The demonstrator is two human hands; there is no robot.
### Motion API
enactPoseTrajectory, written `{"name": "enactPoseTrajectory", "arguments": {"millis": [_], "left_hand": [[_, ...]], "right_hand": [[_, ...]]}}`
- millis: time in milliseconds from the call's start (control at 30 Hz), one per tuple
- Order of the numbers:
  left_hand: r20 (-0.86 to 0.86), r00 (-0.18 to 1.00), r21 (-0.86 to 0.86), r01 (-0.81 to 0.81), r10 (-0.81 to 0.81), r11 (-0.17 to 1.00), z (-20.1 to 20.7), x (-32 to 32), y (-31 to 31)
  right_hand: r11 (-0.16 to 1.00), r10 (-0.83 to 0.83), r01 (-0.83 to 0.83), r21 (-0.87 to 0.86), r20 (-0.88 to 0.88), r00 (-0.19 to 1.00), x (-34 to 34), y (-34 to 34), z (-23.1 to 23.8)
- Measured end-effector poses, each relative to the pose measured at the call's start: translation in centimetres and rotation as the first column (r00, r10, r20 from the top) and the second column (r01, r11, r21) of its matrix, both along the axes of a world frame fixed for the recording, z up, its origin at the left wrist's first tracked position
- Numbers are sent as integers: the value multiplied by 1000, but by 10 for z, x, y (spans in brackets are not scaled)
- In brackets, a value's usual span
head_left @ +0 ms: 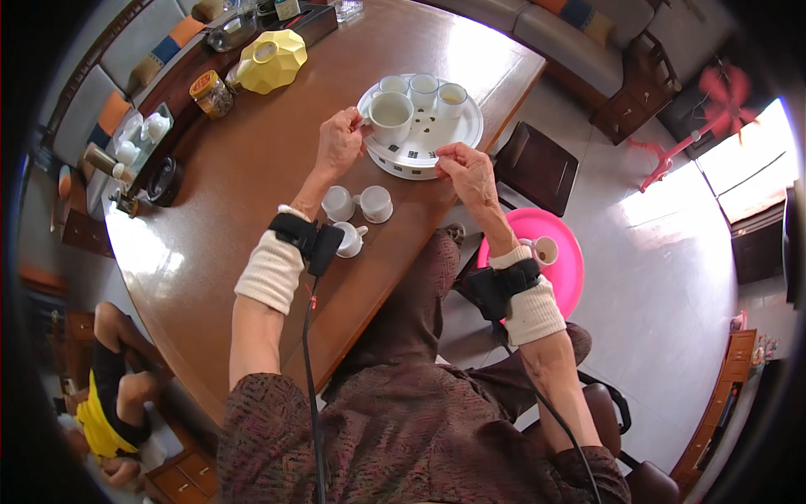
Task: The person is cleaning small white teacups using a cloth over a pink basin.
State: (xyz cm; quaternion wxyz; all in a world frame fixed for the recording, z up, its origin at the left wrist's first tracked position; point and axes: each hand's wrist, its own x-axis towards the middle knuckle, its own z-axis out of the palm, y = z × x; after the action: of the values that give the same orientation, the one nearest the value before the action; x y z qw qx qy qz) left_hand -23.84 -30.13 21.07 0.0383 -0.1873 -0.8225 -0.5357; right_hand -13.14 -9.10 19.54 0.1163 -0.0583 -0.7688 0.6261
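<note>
A round white tea tray (460, 134) with drain holes and dark markings sits near the table's right edge. My left hand (342, 139) is closed on the handle of a white mug (391, 118), which is over the tray's left part. At the tray's front rim, the fingers of my right hand (468, 172) are pinched together on the edge. Behind the mug stand three small cups, including a white cup (451, 94) with yellowish liquid in it. Three white handled cups, one of them a cup (375, 203) beside another, are grouped on the table nearer to me.
A pink round stool (567, 273) right of my knees bears a white cup (545, 250). Farther left on the wooden table (227, 185) are a yellow faceted object (270, 63), a jar (210, 92) and a dark ashtray-like dish (164, 181). Cables hang from both wrist straps. Another person (109, 412) sits lower left.
</note>
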Motion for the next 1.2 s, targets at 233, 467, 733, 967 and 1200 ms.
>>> {"name": "enactPoseTrajectory", "arguments": {"millis": [233, 467, 733, 967, 1200], "left_hand": [[-205, 978, 222, 78, -32, 972, -14, 3, -1], [173, 912, 379, 286, -371, 880, 20, 58, 42], [618, 579, 429, 318, -532, 845, -19, 134, 125], [771, 345, 403, 388, -536, 829, -76, 194, 194], [892, 270, 242, 391, -362, 888, -162, 222, 238]], "right_hand": [[999, -2, 1, -45, -33, 999, 5, -2, 10], [981, -82, 61, -187, -105, 991, 48, 25, 37], [923, -207, 208, -323, 39, 978, 152, 92, -1], [864, -400, 436, -250, 184, 898, 235, 139, -72], [800, -391, 539, -264, 452, 802, 257, 158, -160]]}}
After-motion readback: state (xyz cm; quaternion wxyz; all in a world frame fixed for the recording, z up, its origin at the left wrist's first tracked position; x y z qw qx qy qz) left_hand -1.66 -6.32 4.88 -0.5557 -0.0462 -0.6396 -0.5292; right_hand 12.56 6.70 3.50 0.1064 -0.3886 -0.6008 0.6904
